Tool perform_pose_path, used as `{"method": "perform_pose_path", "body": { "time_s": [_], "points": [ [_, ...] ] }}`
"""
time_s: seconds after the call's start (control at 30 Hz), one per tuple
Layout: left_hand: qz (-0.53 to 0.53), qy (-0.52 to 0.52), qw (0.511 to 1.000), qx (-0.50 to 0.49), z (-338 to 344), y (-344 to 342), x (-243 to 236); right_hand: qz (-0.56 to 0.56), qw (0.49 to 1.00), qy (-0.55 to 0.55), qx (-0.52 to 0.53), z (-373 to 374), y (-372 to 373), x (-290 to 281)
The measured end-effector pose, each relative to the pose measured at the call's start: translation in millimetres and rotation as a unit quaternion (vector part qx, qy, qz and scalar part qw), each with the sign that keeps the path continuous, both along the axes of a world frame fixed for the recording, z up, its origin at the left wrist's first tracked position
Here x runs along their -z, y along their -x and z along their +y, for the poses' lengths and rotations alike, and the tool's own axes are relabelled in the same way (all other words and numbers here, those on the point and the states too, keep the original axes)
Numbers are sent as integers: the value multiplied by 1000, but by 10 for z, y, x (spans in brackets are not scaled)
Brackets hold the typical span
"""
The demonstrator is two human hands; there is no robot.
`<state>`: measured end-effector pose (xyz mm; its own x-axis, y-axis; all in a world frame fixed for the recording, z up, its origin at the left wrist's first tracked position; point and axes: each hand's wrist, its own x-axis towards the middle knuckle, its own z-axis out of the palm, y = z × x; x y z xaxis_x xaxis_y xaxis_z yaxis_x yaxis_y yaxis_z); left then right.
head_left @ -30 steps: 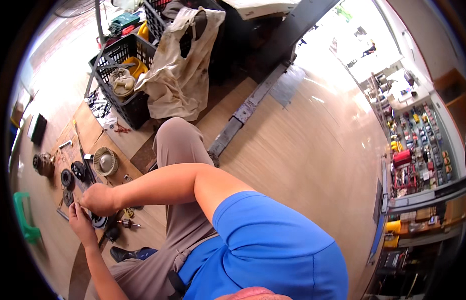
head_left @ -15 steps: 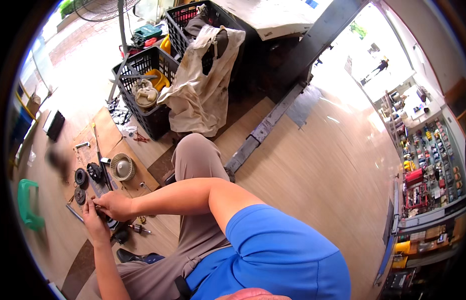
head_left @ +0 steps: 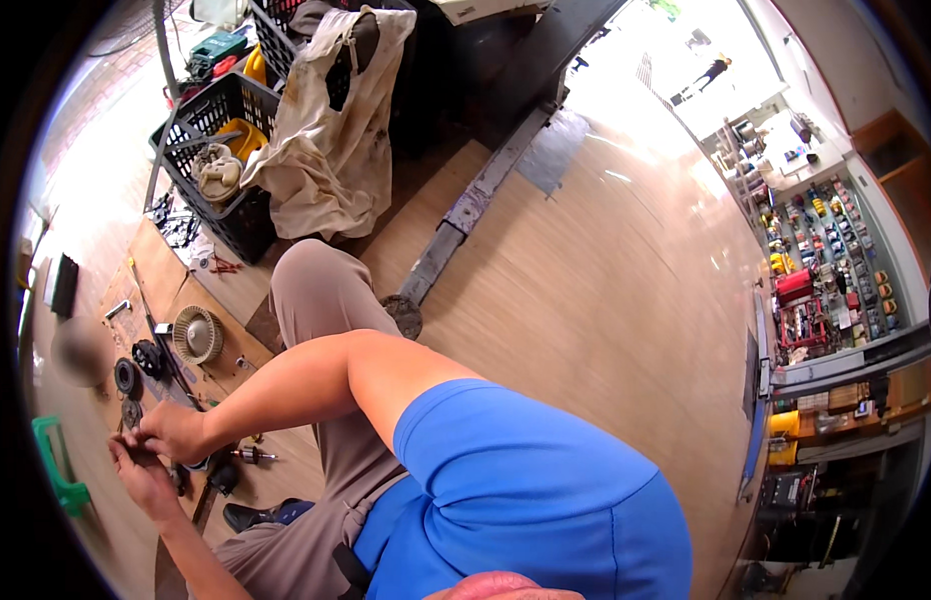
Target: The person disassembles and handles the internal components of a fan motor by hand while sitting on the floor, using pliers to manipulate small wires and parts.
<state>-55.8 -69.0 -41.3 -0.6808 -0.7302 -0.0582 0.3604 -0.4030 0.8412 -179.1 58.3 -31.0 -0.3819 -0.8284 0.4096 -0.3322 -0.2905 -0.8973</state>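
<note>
My right hand (head_left: 176, 432) is closed, its fingertips pinched together close to those of my left hand (head_left: 144, 480). My left hand is closed too, with bent fingers. Whatever sits between the fingertips is too small to make out. Just beyond the hands lies a dark round disc (head_left: 132, 412), partly covered by my fingers. A black ring (head_left: 128, 376), a black round part (head_left: 147, 357) and a pale blower wheel (head_left: 198, 335) rest on the cardboard (head_left: 171, 268). A small motor armature (head_left: 254, 455) lies on the floor beside my right wrist.
An L-shaped wrench (head_left: 118, 309) lies on the cardboard. Black crates (head_left: 241, 215) with a stained cloth (head_left: 321, 165) stand ahead, beside a metal lift arm (head_left: 456, 225). A green stool (head_left: 64, 468) is at left; stocked shelves (head_left: 836, 270) line the right.
The whole view has shifted, so the crates and floor parts appear farther left. My hands stay together at the fingertips; the left hand's fingers are more bent now.
</note>
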Motion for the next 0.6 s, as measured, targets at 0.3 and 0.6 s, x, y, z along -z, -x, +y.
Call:
{"method": "perform_pose_path", "body": {
  "time_s": [0.3, 0.6],
  "points": [
    [24, -57, 998, -32, -54, -71, -139, 53, 990, -126, -44, -81, -191, 125],
    [-99, 22, 986, -130, 288, 168, -429, 10, 992, -64, -105, -64, -147, 186]
  ]
}}
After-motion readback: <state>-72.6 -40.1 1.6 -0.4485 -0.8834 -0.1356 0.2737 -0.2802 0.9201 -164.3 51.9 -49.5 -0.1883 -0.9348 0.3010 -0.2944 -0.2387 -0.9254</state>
